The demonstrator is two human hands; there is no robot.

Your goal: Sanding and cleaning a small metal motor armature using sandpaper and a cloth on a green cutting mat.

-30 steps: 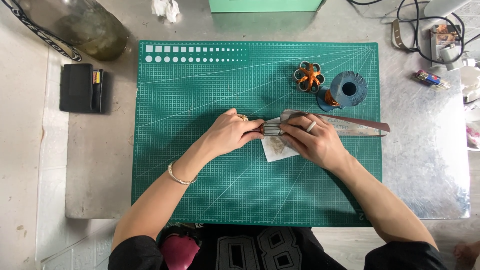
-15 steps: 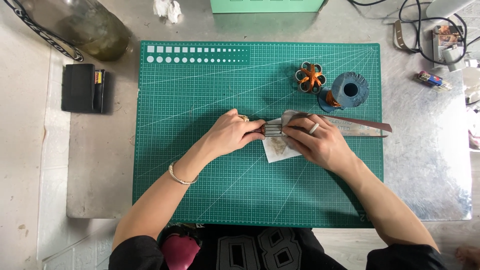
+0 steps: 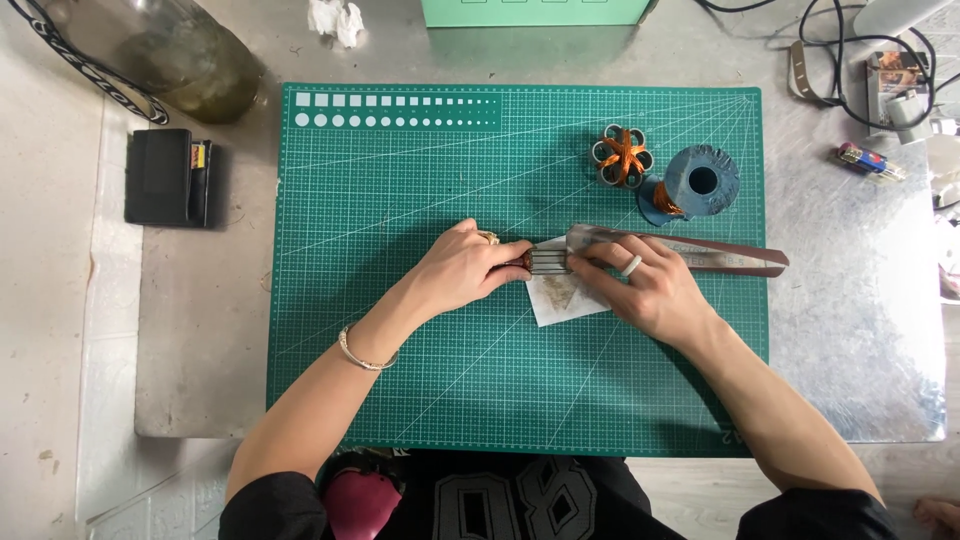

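In front of me is a grey metal worktop (image 3: 850, 330). On it lie a green cutting mat (image 3: 400, 180), a black case (image 3: 168, 177) at the left, a glass jar (image 3: 190, 55), crumpled paper (image 3: 335, 17) and black cables (image 3: 850, 60).

Both hands meet mid-mat (image 3: 400, 380): left hand (image 3: 462, 270) left of the small metal piece (image 3: 548, 261), right hand (image 3: 645, 290) on the ruler (image 3: 730, 255), spool (image 3: 700, 182) behind.
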